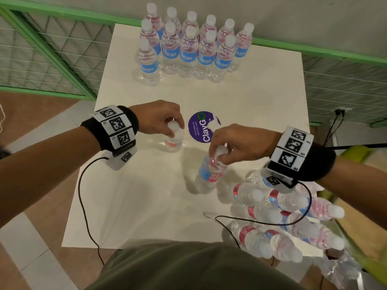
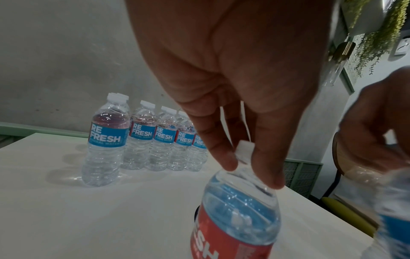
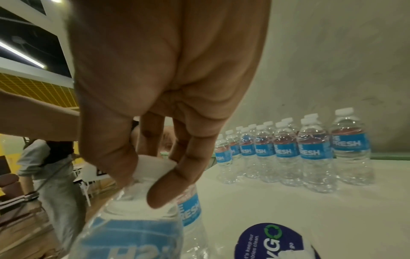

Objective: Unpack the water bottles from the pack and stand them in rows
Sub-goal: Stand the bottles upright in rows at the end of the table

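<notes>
My left hand [image 1: 165, 122] pinches the white cap of an upright water bottle [image 1: 173, 141] near the table's middle; the left wrist view shows my fingertips [image 2: 228, 163] around the neck of this bottle [image 2: 239, 210]. My right hand [image 1: 226, 147] grips the cap of a second, tilted bottle [image 1: 209, 174], seen close in the right wrist view [image 3: 133, 227]. Several bottles with blue REFRESH labels stand in rows [image 1: 192, 47] at the far edge. The torn pack [image 1: 282, 218] with several lying bottles is at the near right.
A round purple ClayGo sticker [image 1: 201, 128] lies on the white table [image 1: 136, 195] between my hands. Green mesh railing [image 1: 41, 59] runs behind the table. Wrist cables trail over the near table. A person stands beyond the left side in the right wrist view [image 3: 51, 166].
</notes>
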Motion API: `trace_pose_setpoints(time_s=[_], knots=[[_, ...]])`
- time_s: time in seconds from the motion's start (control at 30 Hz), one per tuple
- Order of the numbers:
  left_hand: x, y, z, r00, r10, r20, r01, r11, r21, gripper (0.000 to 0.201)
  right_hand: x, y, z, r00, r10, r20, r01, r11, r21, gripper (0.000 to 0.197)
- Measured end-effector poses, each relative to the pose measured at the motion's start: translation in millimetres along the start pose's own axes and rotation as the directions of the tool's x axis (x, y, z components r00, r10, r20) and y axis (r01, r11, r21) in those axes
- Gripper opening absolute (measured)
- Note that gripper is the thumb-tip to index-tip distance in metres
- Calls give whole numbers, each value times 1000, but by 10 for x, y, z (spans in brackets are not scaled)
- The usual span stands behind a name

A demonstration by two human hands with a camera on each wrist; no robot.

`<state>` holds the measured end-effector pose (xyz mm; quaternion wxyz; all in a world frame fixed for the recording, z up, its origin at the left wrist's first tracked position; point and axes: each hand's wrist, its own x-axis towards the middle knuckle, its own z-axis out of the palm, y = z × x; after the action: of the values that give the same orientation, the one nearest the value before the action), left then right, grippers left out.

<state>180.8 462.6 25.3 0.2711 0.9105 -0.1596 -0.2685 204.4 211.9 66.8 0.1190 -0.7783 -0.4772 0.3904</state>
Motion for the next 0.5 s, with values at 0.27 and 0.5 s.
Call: trace_pose_setpoints(time_s=[0.27,0.5], knots=[[45,-39,40,999,-31,4,31,1000,2,28,122,277,8,1000,6,30,-4,998,-59,36],[79,-38,65,999,-15,-34,14,1000,-8,28,148,483,-33,992,62,-106,-65,998,-22,18]])
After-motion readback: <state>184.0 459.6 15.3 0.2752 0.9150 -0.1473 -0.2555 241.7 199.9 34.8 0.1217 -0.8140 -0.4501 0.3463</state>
